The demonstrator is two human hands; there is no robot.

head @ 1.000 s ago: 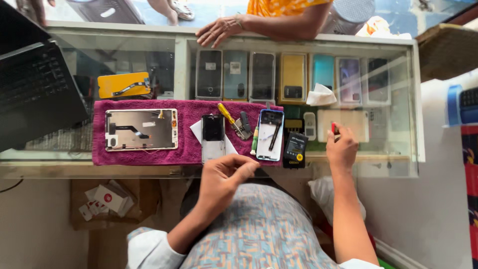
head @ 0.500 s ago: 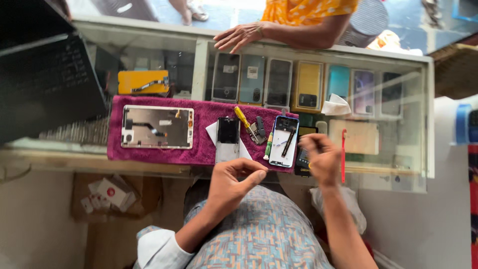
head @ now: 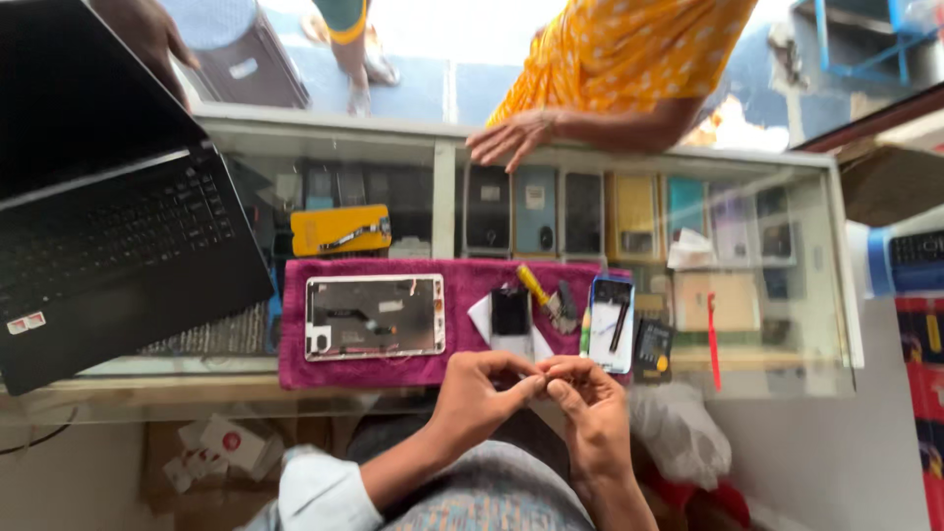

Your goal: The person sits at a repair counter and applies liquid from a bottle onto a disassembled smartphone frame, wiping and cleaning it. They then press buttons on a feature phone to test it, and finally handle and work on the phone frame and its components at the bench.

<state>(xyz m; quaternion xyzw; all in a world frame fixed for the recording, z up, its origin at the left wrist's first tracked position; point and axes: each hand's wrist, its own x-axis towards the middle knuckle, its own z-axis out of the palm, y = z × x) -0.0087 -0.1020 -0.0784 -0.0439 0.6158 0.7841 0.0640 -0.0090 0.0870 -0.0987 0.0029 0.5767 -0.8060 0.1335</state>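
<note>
Black laptop screen at your far left, dark. Red-white sticker on its front corner. White-red cartons under counter. Boxed phones in glass case ahead.

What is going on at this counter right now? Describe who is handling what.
A person sits behind a glass counter, left hand and right hand brought together, fingertips pinching something too small to make out. Just beyond the hands, on a magenta cloth, lie an opened tablet back, a small black phone, a yellow-handled tool and a blue-edged phone. A black laptop sits open at the left. Another person's hand rests on the counter's far edge.
</note>
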